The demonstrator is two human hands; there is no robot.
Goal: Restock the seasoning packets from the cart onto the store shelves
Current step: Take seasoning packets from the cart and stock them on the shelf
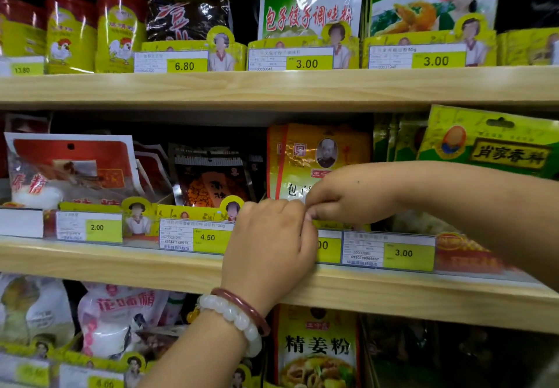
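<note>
Both hands meet at the middle shelf front: the left hand is curled, the right hand pinches together (on what, I cannot tell) before the yellow seasoning packet standing there.

The shelves are pale wood with a light grain. Price tags are white with a bright yellow block and dark numerals. The packet behind the hands is golden yellow with a red edge stripe. To its right a packet is lime green and yellow with dark lettering. Left of centre sits a black packet with an orange crackled pattern. Top-left canisters are red above, yellow below, bearing a white rooster. The left wrist wears a white beaded bracelet and a dark red bangle.
</note>
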